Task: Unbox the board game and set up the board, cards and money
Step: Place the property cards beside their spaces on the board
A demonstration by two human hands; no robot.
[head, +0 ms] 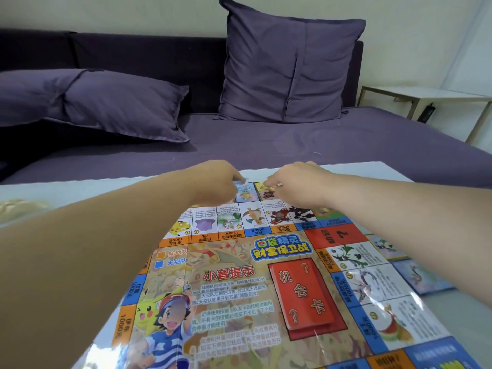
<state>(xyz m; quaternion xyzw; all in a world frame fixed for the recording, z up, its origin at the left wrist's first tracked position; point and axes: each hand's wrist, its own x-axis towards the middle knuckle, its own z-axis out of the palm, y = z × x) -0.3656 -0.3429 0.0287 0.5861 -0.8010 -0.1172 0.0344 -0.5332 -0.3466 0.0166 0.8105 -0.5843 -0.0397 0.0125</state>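
A glossy paper game board point(239, 288) with cartoon creatures lies unfolded on the white table point(80, 193). A red card stack point(303, 291) sits on its red centre field. Beyond the board's far edge lie small cards: a blue one point(243, 191) under my left hand point(215, 182) and a yellow one point(266, 191) under my right hand point(292, 182). Both hands reach over the board with fingers curled down onto these cards. Whether either card is pinched or only touched is hidden. More blue cards point(420, 275) line the board's right side.
A pale crumpled item point(18, 206) lies at the table's left edge. Behind the table is a purple bed point(292, 139) with two purple pillows point(106, 102). A white side table point(426, 99) stands at the right by the wall.
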